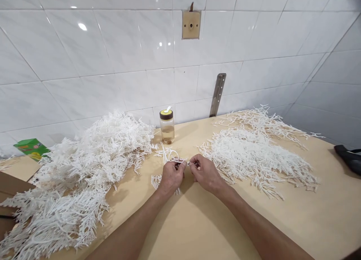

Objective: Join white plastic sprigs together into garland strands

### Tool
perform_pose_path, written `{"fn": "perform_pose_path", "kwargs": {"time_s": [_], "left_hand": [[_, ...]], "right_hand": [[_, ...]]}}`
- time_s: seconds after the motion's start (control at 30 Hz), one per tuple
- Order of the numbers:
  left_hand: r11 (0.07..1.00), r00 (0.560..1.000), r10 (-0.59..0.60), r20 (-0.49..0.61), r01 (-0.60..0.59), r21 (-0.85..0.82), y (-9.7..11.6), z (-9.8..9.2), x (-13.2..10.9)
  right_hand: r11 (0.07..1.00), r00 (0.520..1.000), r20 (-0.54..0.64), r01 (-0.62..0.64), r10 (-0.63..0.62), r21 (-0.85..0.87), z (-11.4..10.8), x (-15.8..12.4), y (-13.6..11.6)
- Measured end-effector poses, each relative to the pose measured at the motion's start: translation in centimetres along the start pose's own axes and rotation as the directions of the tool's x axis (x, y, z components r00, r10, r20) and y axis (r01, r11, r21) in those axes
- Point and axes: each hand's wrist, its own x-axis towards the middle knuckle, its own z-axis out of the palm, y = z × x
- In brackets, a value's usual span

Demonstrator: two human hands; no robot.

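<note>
Close together over the middle of the table, my two hands are closed in pinches, their fingertips almost meeting. Between thumb and fingers, my left hand (pixel 170 178) grips a white plastic sprig (pixel 164 153), whose thin stems stick up and loop over the fingers. My right hand (pixel 206 174) pinches the end of the same sprig from the right; the exact spot is mostly covered by the fingertips. Something dark and narrow shows behind the left fingers, too small to name. More white sprig tips (pixel 155 181) lie on the table beside and under my left hand.
A large heap of white plastic sprigs (pixel 96 158) spreads on the left, and a flatter pile (pixel 254 154) on the right. A lidded bottle of liquid (pixel 167 130) stands behind my hands. Also here are a green box (pixel 33 148), a black object (pixel 348 160) and the tiled wall (pixel 126 46).
</note>
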Motion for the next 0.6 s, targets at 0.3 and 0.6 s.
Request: {"fn": "perform_pose_path", "kwargs": {"time_s": [0.3,0.6], "left_hand": [[0.99,0.989,0.141,-0.052,-0.141,0.0,0.59,-0.26,-0.18],[0.999,0.995,0.041,-0.087,-0.043,-0.014,0.05,-0.13,-0.19]], "right_hand": [[1.0,1.0,0.006,0.019,-0.02,0.004,-0.06,-0.28,-0.42],[0.983,0.997,0.044,-0.073,0.067,0.169,0.31,-0.11,-0.7]]}}
